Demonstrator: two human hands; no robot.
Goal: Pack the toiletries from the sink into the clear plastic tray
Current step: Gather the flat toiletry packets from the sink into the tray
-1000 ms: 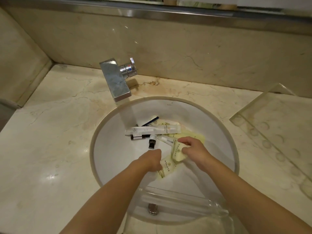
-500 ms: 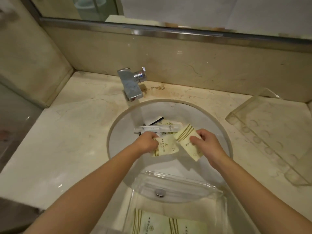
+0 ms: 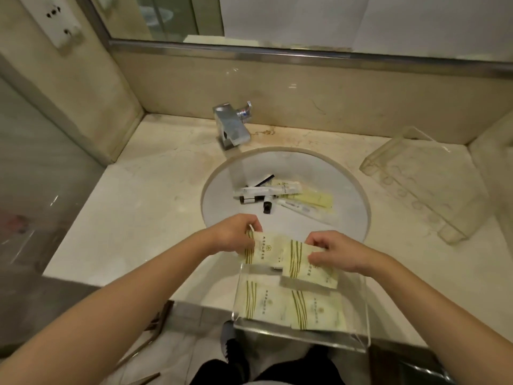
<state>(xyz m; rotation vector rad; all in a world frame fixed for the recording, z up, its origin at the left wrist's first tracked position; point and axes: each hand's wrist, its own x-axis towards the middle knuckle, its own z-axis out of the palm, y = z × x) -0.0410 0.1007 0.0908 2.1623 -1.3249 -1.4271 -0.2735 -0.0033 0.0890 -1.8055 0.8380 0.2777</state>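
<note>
The clear plastic tray sits at the near edge of the marble counter, just in front of the round sink, its near end overhanging the counter edge. Two pale green striped sachets lie flat side by side on its floor. Above the tray's far end, the left hand pinches one pale green packet by its left edge, fingers curled round it. The right hand pinches a second packet by its upper right corner, thumb and fingers closed on it; this packet overlaps the first and hangs tilted over the tray.

In the sink basin, beyond the hands, more toiletries lie in a loose pile: a white wrapped item crosswise, a small dark-capped bottle, another dark-capped bottle to its left, a black comb partly hidden underneath, a wrapped toothbrush and a yellowish sachet.

A chrome faucet stands behind the sink. A second, cloudy acrylic tray rests on the counter to the right of the sink. A mirror runs along the wall above the faucet.
</note>
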